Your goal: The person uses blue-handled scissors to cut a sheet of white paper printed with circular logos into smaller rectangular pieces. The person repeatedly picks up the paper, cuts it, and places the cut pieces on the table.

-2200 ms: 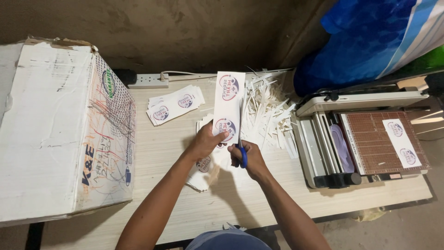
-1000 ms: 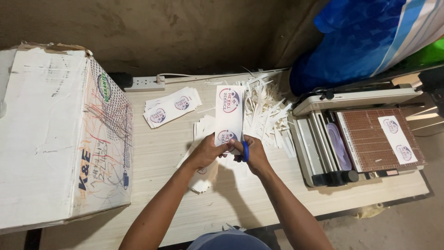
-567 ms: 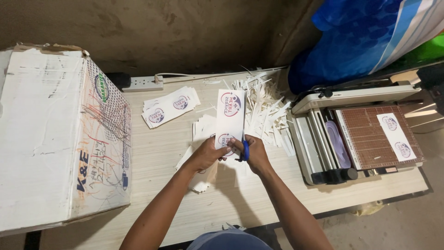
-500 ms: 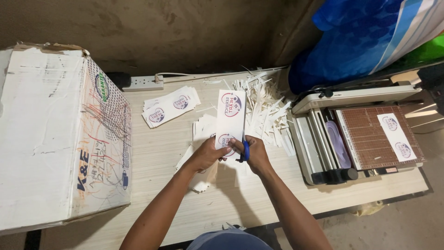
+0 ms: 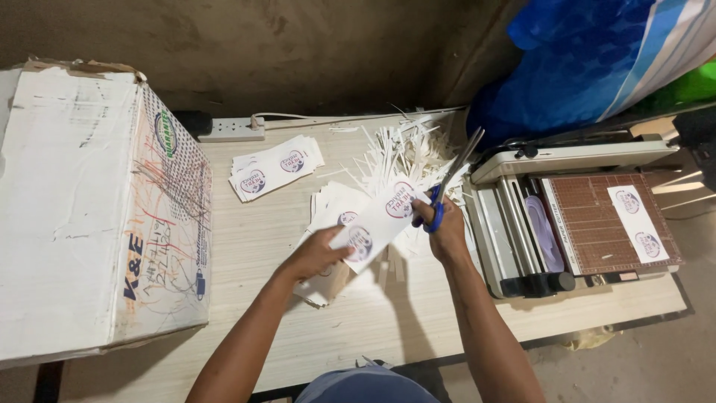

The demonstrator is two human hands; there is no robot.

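Paper offcuts (image 5: 406, 149) behind scissors (image 5: 447, 183)

Viewpoint: one head-worn camera, looking steeply down over the person's forearms.
Facing: toward the wall behind the table (image 5: 246, 246).
Nearness: close; left hand (image 5: 317, 254) and right hand (image 5: 446, 230) sit mid-frame.
Span: cardboard box (image 5: 89, 209) at left, paper trimmer (image 5: 582, 216) at right.
Shared: single view only.

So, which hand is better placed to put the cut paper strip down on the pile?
Probably the left hand: it holds the printed strip just above the pile of cut strips. The right hand is occupied with the scissors.
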